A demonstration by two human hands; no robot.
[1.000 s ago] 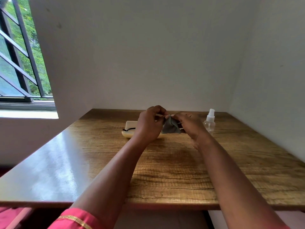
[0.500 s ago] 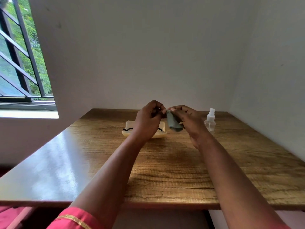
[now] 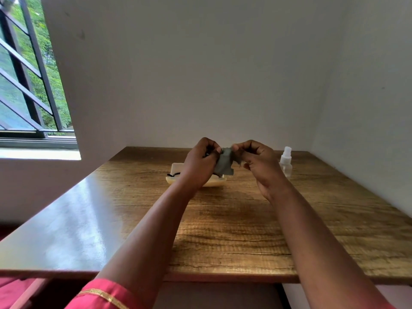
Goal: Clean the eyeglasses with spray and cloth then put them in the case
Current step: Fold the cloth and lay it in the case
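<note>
Premises appear to be a plain domestic room, a corner set up as a small work spot. A wood-grain laminate surface (image 3: 245, 219) fits into the angle of two bare, off-white painted walls (image 3: 200, 74) beyond the hands. Well to the left of the left hand (image 3: 198, 166) stands a window (image 3: 24, 85) with dark metal bars, green foliage visible outside, daylight glaring on the surface below it. A small clear spray bottle (image 3: 286, 162) stands just right of the right hand (image 3: 258, 161). No machinery, shelving or signage is visible.
</note>
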